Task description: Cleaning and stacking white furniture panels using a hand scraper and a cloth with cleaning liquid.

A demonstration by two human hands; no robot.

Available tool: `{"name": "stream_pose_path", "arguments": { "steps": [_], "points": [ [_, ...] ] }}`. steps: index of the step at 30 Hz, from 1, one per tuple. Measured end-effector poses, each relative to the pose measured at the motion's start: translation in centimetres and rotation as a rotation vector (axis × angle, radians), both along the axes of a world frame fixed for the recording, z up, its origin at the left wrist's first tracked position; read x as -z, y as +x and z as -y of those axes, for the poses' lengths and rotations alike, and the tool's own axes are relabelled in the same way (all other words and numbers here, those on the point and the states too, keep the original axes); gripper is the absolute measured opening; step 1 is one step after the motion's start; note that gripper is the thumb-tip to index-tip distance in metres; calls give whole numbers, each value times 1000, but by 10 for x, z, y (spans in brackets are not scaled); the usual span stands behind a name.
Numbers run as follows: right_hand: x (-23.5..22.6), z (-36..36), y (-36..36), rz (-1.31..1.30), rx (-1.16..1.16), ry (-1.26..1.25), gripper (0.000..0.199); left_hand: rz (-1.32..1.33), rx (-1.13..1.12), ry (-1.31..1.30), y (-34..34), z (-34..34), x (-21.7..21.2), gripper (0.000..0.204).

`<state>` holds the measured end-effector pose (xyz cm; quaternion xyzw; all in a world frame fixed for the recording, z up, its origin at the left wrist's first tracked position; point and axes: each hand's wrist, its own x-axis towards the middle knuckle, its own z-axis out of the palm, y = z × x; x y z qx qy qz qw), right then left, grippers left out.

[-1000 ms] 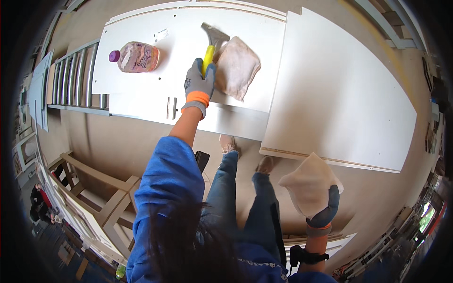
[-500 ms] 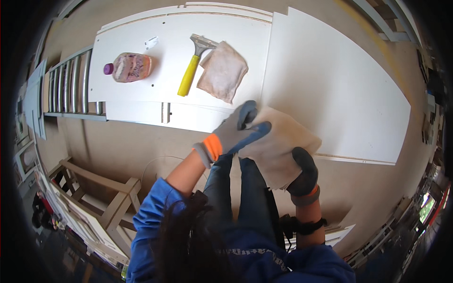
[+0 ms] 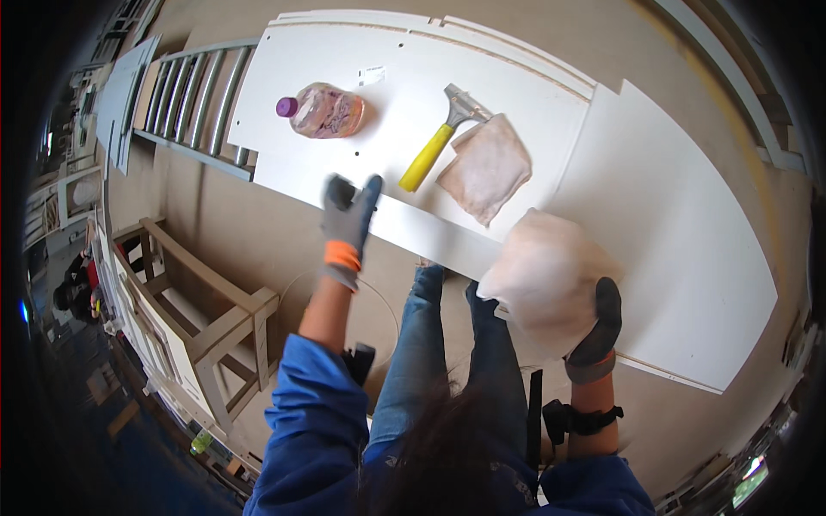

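Note:
My left hand (image 3: pixel 350 211), in a grey and dark blue work glove with an orange cuff, hangs at the near edge of the white panel (image 3: pixel 310 176). Its thumb and fingers are apart, and nothing is in it. My right hand (image 3: pixel 600 325), gloved the same way, grips a pale beige cloth (image 3: pixel 551 271) by its right side. That cloth spreads out over the panel's near edge. Beyond it lies a second, folded pinkish cloth (image 3: pixel 487 168), touching the metal head of a scraper with a yellow handle (image 3: pixel 427 158). A clear bottle with a purple cap (image 3: pixel 329 112) lies on its side farther left.
Another white panel (image 3: pixel 680 224) with a curved outer edge adjoins on the right. A roller conveyor (image 3: pixel 200 99) stands at the left end. At the lower left is a wooden frame (image 3: pixel 202 292). Far left, another person (image 3: pixel 76 288) is visible.
My left hand has let go of the beige cloth and moved left. The right hand still holds the cloth, which now bulges more. The whole view has shifted and turned.

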<state>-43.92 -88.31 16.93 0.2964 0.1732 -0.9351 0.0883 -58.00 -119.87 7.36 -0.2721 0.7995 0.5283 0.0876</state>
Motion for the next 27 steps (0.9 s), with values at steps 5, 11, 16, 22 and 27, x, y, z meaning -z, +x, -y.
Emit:
{"name": "stream_pose_path", "arguments": {
  "steps": [5,11,16,22,27],
  "points": [
    [1,11,-8,91,16,25,57,-207,-39,-383,-78,31,8,119],
    [-3,42,-10,156,153,102,57,-449,-83,-27,-129,65,73,91],
    [-4,54,-20,100,153,122,56,-270,-31,183,-136,67,47,77],
    [-7,61,-42,29,183,122,54,-353,364,96,-113,40,-43,75],
    [-21,64,-55,-78,-23,170,56,-791,1054,-419,-97,7,-119,85]
  ]
}}
